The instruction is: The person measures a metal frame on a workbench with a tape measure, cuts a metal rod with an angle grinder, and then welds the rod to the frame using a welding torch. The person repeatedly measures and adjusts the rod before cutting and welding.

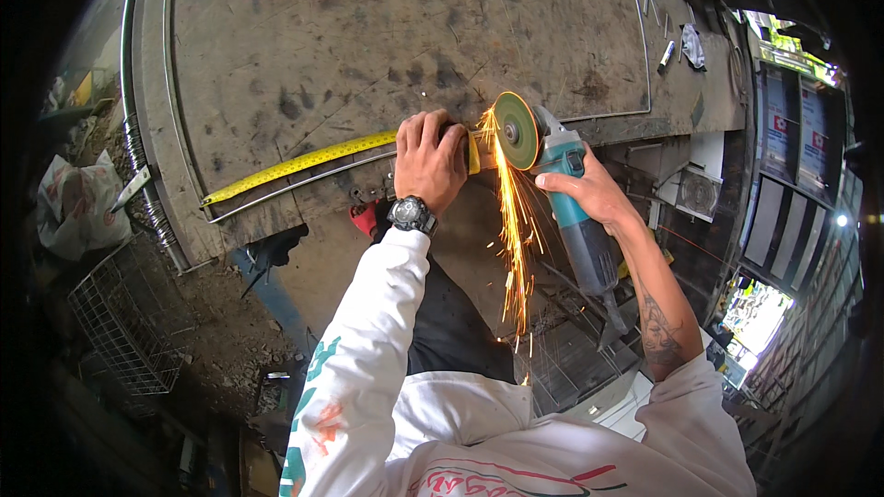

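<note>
A teal-and-dark-grey angle grinder [573, 207] throws orange sparks [515, 239] down the centre of the frame, its round, green-faced disc [526, 125] edged in orange and its body slanting toward the lower right. A yellow, marked metal tape measure blade [304, 164] stretches from left of centre toward the middle, lying on the brown, stained table [368, 32]. Just below it, a thin, silvery metal rod [308, 181] runs nearly parallel along the near edge.
</note>
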The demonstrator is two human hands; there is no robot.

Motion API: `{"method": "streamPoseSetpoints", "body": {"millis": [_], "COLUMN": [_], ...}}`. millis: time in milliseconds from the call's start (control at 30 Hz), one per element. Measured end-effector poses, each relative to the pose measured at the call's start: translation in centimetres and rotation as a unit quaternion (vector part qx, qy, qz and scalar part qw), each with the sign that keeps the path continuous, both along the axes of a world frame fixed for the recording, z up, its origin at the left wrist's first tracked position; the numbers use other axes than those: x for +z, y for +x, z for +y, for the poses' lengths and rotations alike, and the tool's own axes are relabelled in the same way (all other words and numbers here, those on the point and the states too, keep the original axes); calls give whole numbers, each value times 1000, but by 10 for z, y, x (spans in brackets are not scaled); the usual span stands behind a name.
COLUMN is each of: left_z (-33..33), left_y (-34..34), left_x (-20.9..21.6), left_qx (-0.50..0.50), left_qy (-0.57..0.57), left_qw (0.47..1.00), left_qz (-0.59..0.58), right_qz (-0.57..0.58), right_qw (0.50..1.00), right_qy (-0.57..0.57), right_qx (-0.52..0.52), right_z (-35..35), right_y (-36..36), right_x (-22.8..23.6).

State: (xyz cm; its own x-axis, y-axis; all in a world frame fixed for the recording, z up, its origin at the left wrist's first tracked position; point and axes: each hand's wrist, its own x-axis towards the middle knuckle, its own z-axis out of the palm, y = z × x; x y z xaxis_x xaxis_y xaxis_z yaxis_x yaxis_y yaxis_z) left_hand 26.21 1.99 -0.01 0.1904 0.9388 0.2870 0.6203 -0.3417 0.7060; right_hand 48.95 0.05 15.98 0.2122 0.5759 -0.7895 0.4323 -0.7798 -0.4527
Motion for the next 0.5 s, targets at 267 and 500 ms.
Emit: {"method": "streamPoseSetpoints", "body": {"millis": [267,500], "left_z": [0,0], "left_y": [-2,0], "left_x": [3,2], "left_qx": [-10,-3], "left_qy": [-5,2], "left_qw": [1000,1000], "left_qz": [10,-1], "right_qz": [2,4], "right_qw": [1000,1000], "right_qy": [-9,11], "right_qx": [-1,5], "right_z": [-6,3], "right_y": [6,7], "right_x": [-2,-7]}}
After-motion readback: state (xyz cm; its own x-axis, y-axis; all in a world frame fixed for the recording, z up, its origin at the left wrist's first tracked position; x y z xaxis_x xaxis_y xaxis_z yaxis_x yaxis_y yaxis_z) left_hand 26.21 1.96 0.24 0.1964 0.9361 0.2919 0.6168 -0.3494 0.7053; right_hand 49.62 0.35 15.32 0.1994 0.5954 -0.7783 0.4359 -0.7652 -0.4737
